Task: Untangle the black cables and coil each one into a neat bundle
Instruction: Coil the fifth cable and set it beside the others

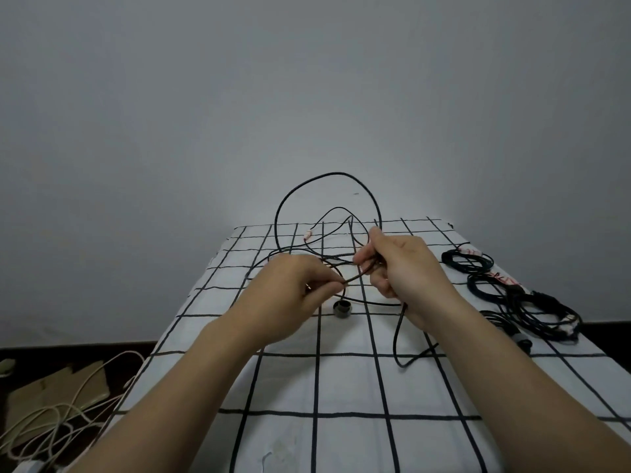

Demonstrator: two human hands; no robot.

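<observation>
A thin black cable [283, 199] rises in a large loop above the checked white cloth [341, 380], with smaller loops tangled inside it. My left hand [290, 295] pinches a strand of this cable between thumb and fingertips. A short way to the right, my right hand [403, 271] grips several strands of the same cable. One end hangs below my right hand and bends on the cloth. A small dark round plug [342, 308] lies on the cloth under my hands.
Several coiled black cable bundles [467, 261] [532, 312] lie along the cloth's right side. On the dark floor at the lower left are loose white cables [61, 414] and a piece of cardboard [65, 387]. A plain grey wall stands behind.
</observation>
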